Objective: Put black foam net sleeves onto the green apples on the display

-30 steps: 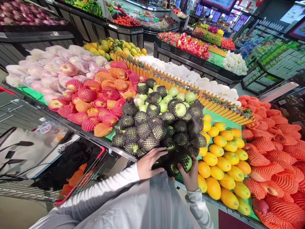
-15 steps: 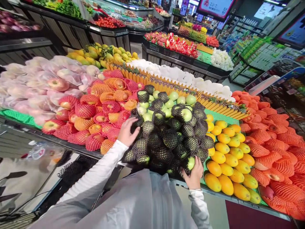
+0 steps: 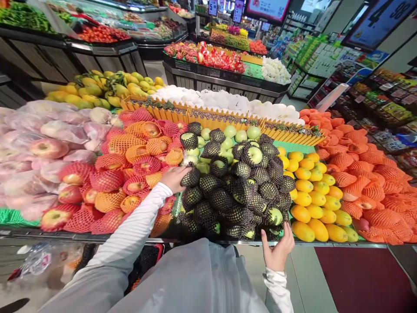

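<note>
My left hand [image 3: 176, 179] is closed around a green apple in black foam netting [image 3: 191, 176], at the left edge of the pile of netted green apples [image 3: 233, 195]; its fingertips are partly hidden by the fruit. Near the front edge, my right hand [image 3: 279, 248] has its thumb and fingers spread, with nothing between them. Just beyond its fingertips lies another netted green apple [image 3: 275, 216], its green top bare. Several green apples without netting [image 3: 230, 131] sit at the back of the pile.
Red apples in pink and orange netting [image 3: 107, 180] lie to the left, beside bagged fruit [image 3: 48, 148]. Yellow mangoes [image 3: 304, 199] and fruit in orange netting [image 3: 374, 187] are to the right. A low yellow fence [image 3: 224, 121] runs behind. The stand's metal edge [image 3: 208, 242] is in front.
My left hand has closed on a netted apple at the pile's left edge. My right hand has drawn back from the apple it was touching, fingers spread. The view has shifted right.
</note>
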A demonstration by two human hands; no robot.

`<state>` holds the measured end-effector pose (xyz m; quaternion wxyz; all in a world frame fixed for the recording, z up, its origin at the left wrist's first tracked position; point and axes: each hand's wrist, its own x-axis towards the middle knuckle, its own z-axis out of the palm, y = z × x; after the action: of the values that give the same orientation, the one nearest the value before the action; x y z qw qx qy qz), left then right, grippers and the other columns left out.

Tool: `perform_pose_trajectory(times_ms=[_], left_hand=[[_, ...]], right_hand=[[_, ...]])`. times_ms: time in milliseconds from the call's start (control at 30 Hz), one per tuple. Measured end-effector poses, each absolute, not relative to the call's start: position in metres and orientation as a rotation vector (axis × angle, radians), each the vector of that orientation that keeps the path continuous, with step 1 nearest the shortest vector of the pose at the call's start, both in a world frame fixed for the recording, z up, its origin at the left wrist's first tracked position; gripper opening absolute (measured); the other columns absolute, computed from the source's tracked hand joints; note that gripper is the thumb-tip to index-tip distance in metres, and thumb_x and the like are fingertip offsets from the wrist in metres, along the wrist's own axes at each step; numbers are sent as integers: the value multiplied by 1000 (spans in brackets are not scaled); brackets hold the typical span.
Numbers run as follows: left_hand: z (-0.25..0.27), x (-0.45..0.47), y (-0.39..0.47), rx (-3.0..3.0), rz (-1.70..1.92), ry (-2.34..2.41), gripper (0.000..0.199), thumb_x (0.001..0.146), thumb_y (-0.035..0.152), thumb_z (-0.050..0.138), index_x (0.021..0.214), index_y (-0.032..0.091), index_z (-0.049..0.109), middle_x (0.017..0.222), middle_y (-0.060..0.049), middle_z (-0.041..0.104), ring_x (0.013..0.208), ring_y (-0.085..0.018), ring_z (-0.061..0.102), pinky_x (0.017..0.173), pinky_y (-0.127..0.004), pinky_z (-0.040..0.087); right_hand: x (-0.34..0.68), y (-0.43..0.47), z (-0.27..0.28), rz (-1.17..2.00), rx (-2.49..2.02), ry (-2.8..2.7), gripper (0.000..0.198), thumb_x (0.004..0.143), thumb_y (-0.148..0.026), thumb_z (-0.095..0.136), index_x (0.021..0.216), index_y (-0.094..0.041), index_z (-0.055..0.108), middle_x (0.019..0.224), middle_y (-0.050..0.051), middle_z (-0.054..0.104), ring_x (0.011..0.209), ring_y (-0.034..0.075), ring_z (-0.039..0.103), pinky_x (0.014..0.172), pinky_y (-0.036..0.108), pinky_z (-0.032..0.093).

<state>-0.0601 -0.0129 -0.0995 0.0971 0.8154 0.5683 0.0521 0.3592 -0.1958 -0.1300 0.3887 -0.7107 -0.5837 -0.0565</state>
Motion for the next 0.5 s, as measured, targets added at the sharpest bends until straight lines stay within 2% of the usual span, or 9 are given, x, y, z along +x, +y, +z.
perform_pose_trajectory(times_ms=[100,200,333,400,500], left_hand=[[-97,-68,1,2348,316,1673,83,61,36,74,138,15,50,135,-16,57,122,-36,55,108,-47,39],[-90,-72,27,2221,536,1733,87,57,37,79,136,14,50,137,-15,55,123,-34,55,108,-42,41],[-73,-66,89,2046,844,1906,88,60,35,80,137,10,45,137,-16,53,123,-32,53,108,-39,40],[-64,-58,125,2041,865,1971,88,64,35,79,139,9,42,138,-18,50,126,-32,49,109,-40,38],[-59,-40,173,2163,714,2026,84,69,34,77,141,10,40,137,-19,47,126,-35,44,108,-44,35]], right_hand=[[360,-206,-132,-176,-1848,-1442,82,85,-58,60,146,-8,39,140,25,47,132,39,43,108,59,30],[359,-210,-130,-195,-1868,-1397,83,85,-58,61,146,-6,39,138,26,48,130,40,44,107,60,31],[342,-207,-123,-127,-1864,-1288,81,83,-54,65,145,-8,41,139,26,46,130,41,44,101,58,39],[328,-207,-118,-78,-1847,-1250,79,83,-51,66,145,-10,41,140,25,45,128,40,45,96,56,44],[305,-209,-113,-40,-1837,-1226,73,84,-45,67,145,-12,42,141,24,44,126,39,47,94,54,46]])
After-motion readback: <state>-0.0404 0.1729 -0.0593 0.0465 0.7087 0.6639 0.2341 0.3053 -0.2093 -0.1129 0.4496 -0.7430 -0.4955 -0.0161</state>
